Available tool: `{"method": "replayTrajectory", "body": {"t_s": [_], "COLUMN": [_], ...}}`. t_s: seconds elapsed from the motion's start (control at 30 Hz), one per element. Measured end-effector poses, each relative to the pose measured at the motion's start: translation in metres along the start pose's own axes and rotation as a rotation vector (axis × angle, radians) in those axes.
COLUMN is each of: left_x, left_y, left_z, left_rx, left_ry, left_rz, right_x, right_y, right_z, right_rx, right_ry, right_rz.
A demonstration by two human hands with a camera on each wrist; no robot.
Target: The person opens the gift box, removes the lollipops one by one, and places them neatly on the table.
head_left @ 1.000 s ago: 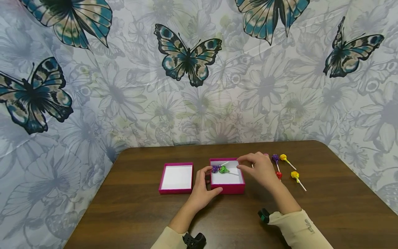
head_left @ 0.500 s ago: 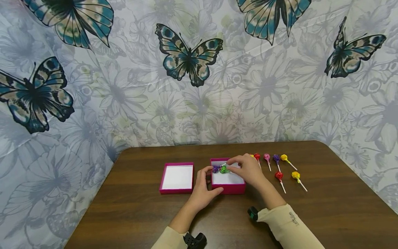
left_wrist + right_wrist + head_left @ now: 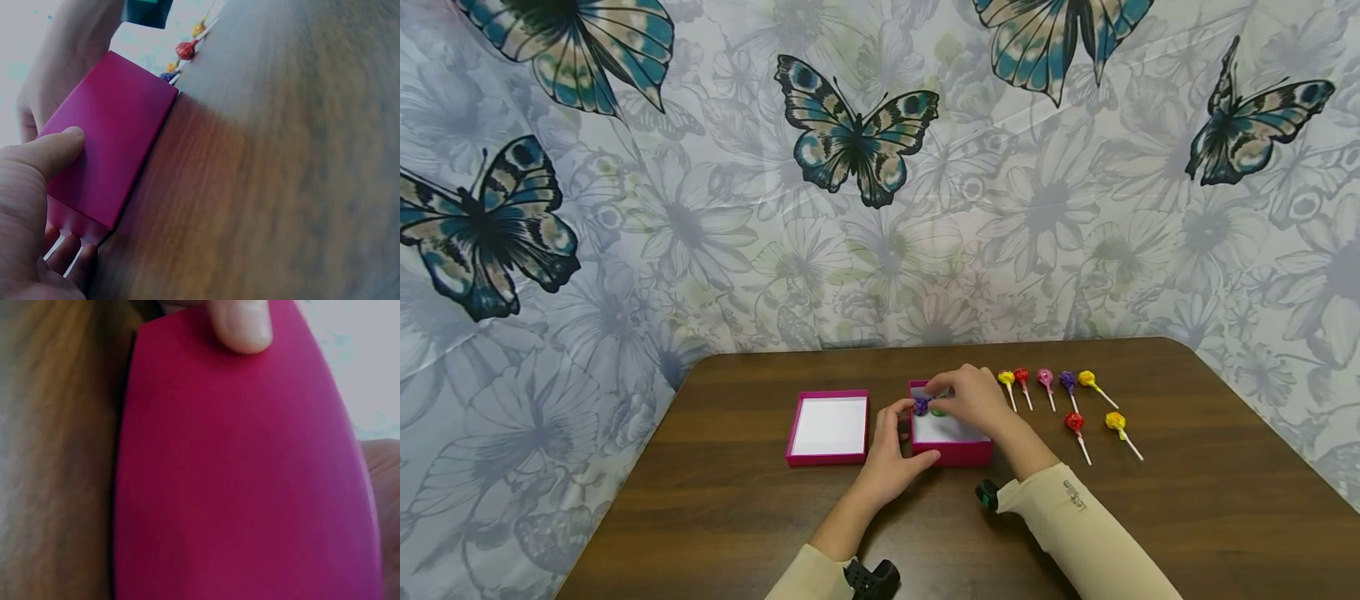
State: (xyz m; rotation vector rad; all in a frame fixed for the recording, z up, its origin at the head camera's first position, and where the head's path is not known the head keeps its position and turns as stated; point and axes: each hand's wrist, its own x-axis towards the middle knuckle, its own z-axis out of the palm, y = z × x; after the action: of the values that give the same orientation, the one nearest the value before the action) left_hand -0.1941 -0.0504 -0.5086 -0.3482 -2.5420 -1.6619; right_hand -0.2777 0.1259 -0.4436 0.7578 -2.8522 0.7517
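Observation:
A magenta box (image 3: 953,454) with a white inside stands on the wooden table. My left hand (image 3: 891,471) grips its left side, thumb on the front wall (image 3: 106,150) and fingers around the side. My right hand (image 3: 973,404) reaches over the box from the right, thumb and forefinger close together inside it. Whether they pinch anything is hidden. Beside those fingertips lies a purple lollipop (image 3: 921,406); a green lollipop (image 3: 937,412) is mostly covered by the right hand. In the right wrist view, the box wall (image 3: 244,462) fills the middle, with the left thumb (image 3: 244,325) on it.
Left of the box lies a matching magenta lid (image 3: 827,460), white side up. Several lollipops lie to the right, among them a red lollipop (image 3: 1074,422) and a yellow lollipop (image 3: 1116,422). A butterfly-print cloth (image 3: 715,275) hangs behind the table.
My right hand has moved left, from the box's right edge to over its middle, uncovering lollipops on the table behind it. My left hand has kept its hold on the box.

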Motion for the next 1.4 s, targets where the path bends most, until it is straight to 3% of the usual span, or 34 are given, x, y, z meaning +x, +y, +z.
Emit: {"method": "replayTrajectory", "body": {"t_s": [0.47, 0.77, 1.07, 1.4], "left_x": [0.003, 0.003, 0.001, 0.000], "left_y": [0.003, 0.004, 0.001, -0.003], "left_z": [-0.001, -0.001, 0.001, 0.002], "left_rx": [-0.004, -0.006, -0.008, -0.010], "left_ry": [-0.001, 0.004, 0.000, -0.003], "left_rz": [0.007, 0.006, 0.008, 0.003], "right_x": [0.009, 0.014, 0.007, 0.006], "right_y": [-0.016, -0.019, -0.019, -0.017], "right_z": [0.001, 0.005, 0.014, 0.017], "right_rx": [-0.068, -0.030, -0.111, -0.125], "right_ry": [-0.056, -0.090, -0.105, -0.127], "right_rz": [0.144, 0.223, 0.191, 0.148]}}
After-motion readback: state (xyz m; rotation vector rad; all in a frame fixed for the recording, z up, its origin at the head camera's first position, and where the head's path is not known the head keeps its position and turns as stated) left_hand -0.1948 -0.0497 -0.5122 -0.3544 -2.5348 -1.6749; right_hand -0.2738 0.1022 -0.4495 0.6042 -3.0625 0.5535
